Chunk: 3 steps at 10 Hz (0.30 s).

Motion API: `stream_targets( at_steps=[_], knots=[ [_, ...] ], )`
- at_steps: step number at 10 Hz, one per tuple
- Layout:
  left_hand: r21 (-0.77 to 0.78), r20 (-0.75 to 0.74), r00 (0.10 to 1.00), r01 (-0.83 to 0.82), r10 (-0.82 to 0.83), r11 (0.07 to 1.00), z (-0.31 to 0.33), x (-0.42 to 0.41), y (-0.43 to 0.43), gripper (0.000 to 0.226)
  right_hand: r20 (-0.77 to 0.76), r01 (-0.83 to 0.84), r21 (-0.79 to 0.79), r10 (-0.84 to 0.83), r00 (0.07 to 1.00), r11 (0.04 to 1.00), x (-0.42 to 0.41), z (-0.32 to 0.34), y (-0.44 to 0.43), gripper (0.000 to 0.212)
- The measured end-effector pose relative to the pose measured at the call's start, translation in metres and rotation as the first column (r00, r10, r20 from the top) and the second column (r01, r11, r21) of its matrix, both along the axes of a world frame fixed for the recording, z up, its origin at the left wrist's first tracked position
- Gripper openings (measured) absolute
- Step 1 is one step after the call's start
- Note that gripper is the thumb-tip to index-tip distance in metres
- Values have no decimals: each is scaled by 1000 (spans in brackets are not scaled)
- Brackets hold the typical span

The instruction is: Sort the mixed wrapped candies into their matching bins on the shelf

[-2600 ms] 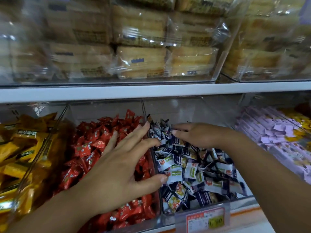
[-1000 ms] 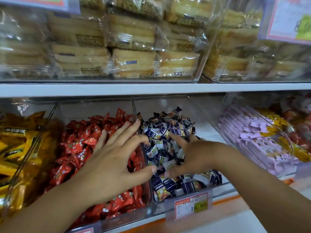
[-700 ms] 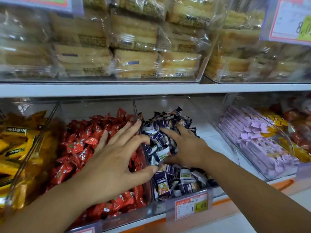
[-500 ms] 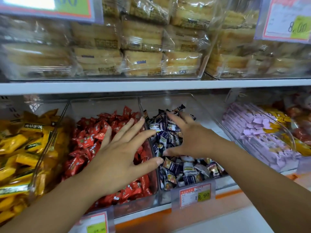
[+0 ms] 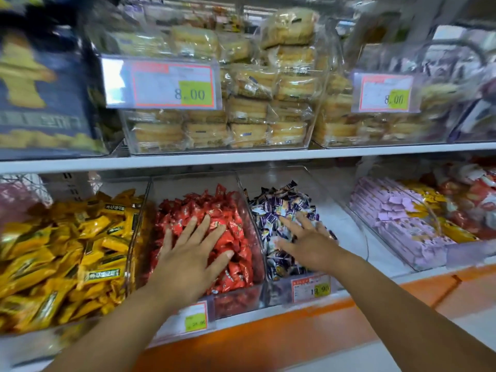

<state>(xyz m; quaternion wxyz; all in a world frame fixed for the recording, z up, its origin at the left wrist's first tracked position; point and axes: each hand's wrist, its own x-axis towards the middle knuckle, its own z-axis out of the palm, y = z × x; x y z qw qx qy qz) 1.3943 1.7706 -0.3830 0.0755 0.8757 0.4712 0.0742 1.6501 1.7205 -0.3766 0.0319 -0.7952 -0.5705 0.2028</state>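
Red-wrapped candies (image 5: 214, 208) fill a clear bin, the red bin (image 5: 233, 298), at the middle of the lower shelf; the heap rises toward the back. Just to its right, wall against wall, stands the blue bin (image 5: 276, 295), which holds blue-and-white wrapped candies (image 5: 276, 208) in a lower heap.

Left hand (image 5: 193, 253): palm down, flat on the red heap. The fingers are straight and spread, the thumb points out to the right, and nothing is gripped.

Right hand (image 5: 308, 240): palm down on the blue-and-white heap, fingers extended and spread toward the back. We note slight motion blur here, but no candy is pinched or enclosed. Both forearms are bare and enter from the bottom edge.

Neighbours on the same shelf: a bin of yellow wrapped bars (image 5: 67, 251) is just left of the red bin. A bin of lilac packets (image 5: 397, 218) sits apart to the right of the blue bin, with bare white shelf between them. Further right we see blurred red and yellow wrappers.

A price tag (image 5: 311, 287) reading 19.90 hangs on the front of the blue bin. A second tag (image 5: 196, 320) sits below the red bin, partly behind the left forearm. The shelf edge (image 5: 268, 336) is orange.

On the upper shelf (image 5: 241, 157), clear bins hold stacked wrapped cakes (image 5: 247, 116). Two tags there (image 5: 163, 85) (image 5: 383, 93) read 8.00. A dark blue package (image 5: 40, 89) at upper left is too blurred to read.
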Motion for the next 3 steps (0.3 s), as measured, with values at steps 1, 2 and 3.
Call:
stream_targets(
  at_steps=[1, 2, 3],
  knots=[
    [-14, 8, 1000, 4, -4, 1000, 5, -4, -7, 70, 81, -13, -33, 15, 997, 999, 0, 1, -7, 62],
    [-78, 17, 1000, -25, 26, 997, 11, -8, -17, 69, -10, 35, 40, -35, 999, 999, -13, 7, -17, 60],
    [-158, 70, 997, -13, 24, 987, 26, -13, -32, 68, -77, -54, 134, 65, 995, 989, -36, 25, -33, 57]
  ],
)
